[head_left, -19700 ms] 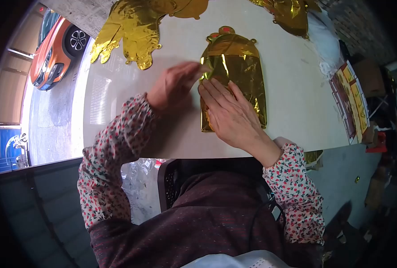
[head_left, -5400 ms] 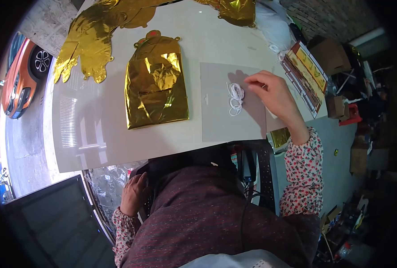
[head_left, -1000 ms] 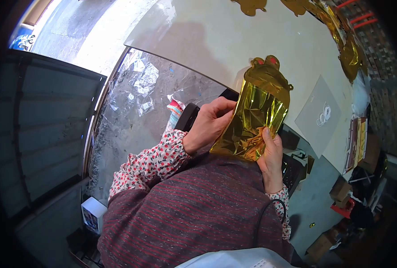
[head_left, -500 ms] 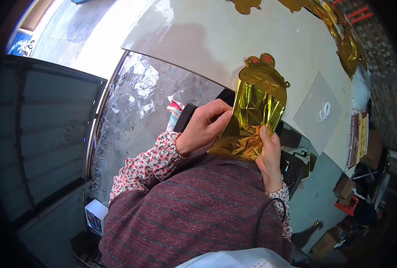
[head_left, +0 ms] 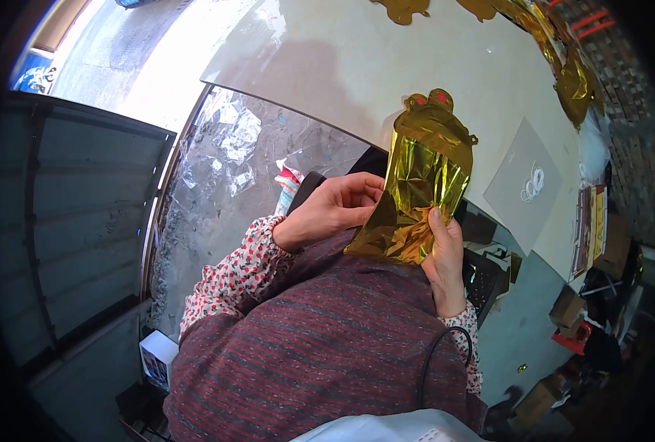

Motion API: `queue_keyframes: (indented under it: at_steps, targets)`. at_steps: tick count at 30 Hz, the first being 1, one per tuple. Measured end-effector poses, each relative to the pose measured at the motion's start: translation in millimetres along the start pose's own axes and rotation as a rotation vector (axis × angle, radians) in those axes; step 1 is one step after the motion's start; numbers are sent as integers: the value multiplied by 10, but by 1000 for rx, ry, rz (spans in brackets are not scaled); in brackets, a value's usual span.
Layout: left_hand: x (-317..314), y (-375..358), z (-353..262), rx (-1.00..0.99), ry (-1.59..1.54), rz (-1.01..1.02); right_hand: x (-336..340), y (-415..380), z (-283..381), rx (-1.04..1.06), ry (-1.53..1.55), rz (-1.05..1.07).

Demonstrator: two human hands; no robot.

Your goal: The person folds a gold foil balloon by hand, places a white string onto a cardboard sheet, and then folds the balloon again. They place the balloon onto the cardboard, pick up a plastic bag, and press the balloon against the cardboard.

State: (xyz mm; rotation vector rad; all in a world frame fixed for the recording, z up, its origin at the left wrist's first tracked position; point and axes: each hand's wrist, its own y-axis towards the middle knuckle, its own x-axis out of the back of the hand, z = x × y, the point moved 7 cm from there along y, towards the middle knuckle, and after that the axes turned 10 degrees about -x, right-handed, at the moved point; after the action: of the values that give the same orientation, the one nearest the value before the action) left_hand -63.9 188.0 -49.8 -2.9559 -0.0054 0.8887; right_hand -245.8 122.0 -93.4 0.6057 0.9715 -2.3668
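A flat, crinkled gold foil balloon (head_left: 427, 158) with two rounded, red-marked bumps at its top hangs in front of me, over the table's near edge. My right hand (head_left: 445, 258) grips its lower right part, thumb pressed on the gathered foil and fingers behind. At the balloon's left edge, my left hand (head_left: 335, 210) has curled fingers, their tips hidden behind the foil. Whatever those fingertips pinch, if anything, does not show.
A grey sheet (head_left: 515, 195) with a coil of white string (head_left: 533, 184) lies on the pale table (head_left: 342, 51). More gold foil pieces (head_left: 578, 88) are along its far side. Clear plastic scraps (head_left: 231, 140) litter the floor; cardboard boxes (head_left: 537, 405) stand at lower right.
My left hand has shifted slightly down and left at the wrist, and its fingertips have slipped farther behind the foil edge. The right hand and the balloon have barely moved.
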Motion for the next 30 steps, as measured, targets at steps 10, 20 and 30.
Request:
queue_keyframes:
  at_steps: [10, 20, 30]
  targets:
    - [-28, 15, -5, 48, -33, 86, -42, -19, 46, 1, -39, -75]
    - [-165, -14, -396, -465, 865, 47, -58, -41, 68, 39, -48, -64]
    - [-57, 13, -362, -421, 769, 49, -91, -48, 80, 62, -76, -85]
